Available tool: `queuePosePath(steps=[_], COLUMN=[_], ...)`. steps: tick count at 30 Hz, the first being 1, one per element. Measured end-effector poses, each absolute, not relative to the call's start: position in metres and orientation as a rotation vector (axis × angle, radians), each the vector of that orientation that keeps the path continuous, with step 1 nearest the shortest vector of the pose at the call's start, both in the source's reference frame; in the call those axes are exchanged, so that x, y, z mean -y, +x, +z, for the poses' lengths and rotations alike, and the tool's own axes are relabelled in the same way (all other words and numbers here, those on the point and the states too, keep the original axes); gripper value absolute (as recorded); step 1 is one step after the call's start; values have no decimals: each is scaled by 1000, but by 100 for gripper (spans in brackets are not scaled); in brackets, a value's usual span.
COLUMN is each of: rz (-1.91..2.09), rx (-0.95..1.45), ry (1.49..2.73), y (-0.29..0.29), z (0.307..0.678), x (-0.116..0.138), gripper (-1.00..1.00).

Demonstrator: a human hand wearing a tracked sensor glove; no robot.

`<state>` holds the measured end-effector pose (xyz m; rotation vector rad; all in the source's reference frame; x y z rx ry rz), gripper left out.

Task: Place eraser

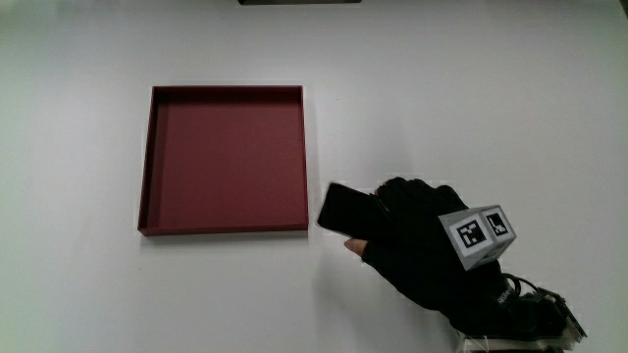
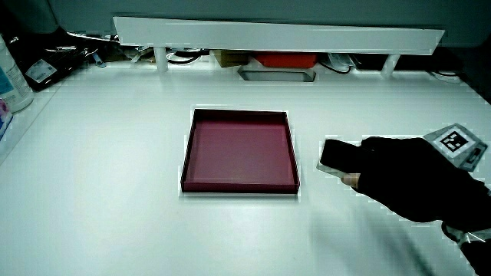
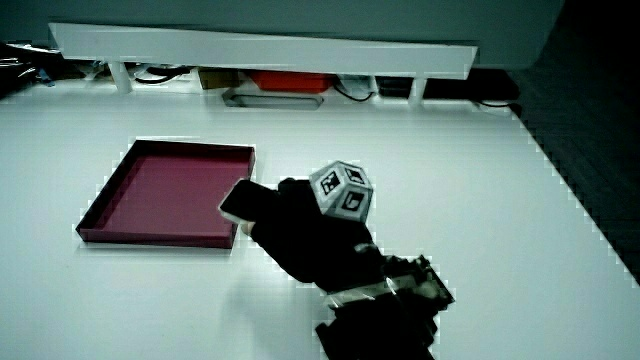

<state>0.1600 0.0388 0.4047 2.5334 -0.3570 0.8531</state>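
A flat black eraser (image 1: 342, 209) is held in the gloved hand (image 1: 412, 245), just beside the edge of the dark red square tray (image 1: 225, 228). The fingers curl over the eraser's end and the thumb presses from below. Both side views show the eraser (image 2: 335, 153) (image 3: 241, 201) sticking out of the hand (image 2: 414, 180) (image 3: 300, 235) toward the tray (image 2: 239, 185) (image 3: 150, 237), close to the tray's corner nearer the person. A patterned cube (image 1: 478, 234) rides on the back of the hand. The tray holds nothing.
A low white partition (image 2: 276, 34) runs along the table's edge farthest from the person, with a grey tray-like item (image 2: 276, 74) and cables under it. Bottles and clutter (image 2: 15, 77) stand at one table end.
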Motion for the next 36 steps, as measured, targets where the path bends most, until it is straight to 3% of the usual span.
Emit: queuePosePath(steps=[19, 30, 36], rz=[777, 743, 733], rx=[167, 131, 136], ry=[2481, 2445, 2450], y=[207, 214, 217], z=[485, 512, 521], x=[-62, -68, -71], gripper=[0, 0, -26])
